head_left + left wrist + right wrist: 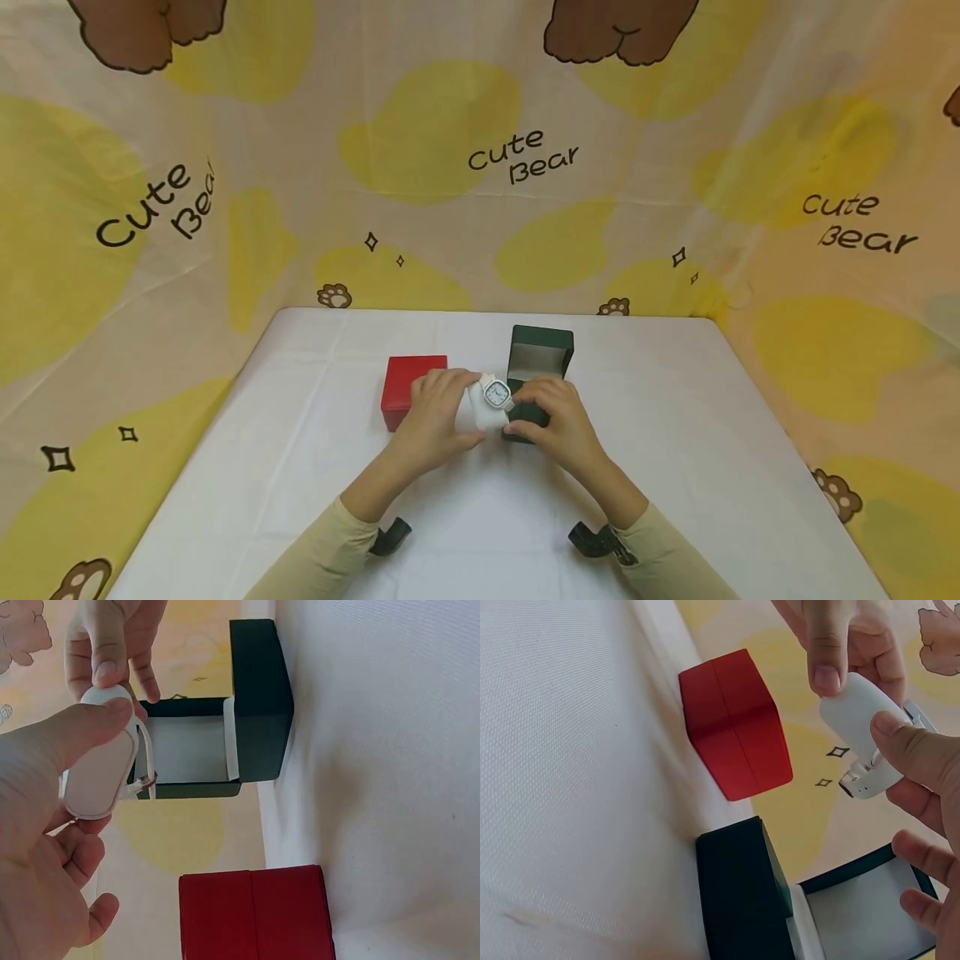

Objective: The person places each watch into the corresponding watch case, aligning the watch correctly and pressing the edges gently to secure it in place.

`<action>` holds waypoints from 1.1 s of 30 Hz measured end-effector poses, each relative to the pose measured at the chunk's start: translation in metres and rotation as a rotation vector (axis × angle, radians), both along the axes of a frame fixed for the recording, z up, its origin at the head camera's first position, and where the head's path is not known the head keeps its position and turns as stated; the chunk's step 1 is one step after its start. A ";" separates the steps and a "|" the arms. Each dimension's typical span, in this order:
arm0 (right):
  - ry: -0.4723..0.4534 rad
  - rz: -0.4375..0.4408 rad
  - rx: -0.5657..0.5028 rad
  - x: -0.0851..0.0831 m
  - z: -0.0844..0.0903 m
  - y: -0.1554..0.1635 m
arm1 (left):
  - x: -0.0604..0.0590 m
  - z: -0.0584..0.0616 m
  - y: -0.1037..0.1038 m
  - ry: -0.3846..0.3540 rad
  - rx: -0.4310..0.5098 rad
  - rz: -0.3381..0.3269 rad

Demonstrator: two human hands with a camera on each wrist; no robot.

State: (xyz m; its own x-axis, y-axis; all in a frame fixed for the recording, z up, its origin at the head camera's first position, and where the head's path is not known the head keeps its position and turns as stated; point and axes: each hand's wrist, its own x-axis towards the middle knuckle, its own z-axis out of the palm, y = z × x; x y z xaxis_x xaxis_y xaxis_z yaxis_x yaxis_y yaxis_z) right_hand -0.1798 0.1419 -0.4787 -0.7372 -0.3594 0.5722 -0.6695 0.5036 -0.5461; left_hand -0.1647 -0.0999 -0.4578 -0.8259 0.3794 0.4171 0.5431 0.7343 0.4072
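Note:
A white wristwatch [497,393] with a rounded square dial sits on a white watch cushion [480,414], held up above the table. My left hand [437,414] grips the cushion at one end, its thumb across the flat side. At the opposite end my right hand [557,419] pinches the cushion together with the watch strap, thumb on the white surface. The strap's loose end [868,784] sticks out beside the right thumb in the right wrist view. Just behind the right hand stands a dark green watch box [542,342], lid raised, with a pale lining.
A closed red box [414,375] stands left of the green box, partly behind the left hand. Both are on a white-covered table [330,467]. A printed yellow cloth [435,150] hangs at the back and sides.

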 end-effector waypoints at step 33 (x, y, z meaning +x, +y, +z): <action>0.049 -0.083 -0.095 0.010 -0.007 -0.014 | -0.001 -0.002 -0.002 0.059 0.049 0.051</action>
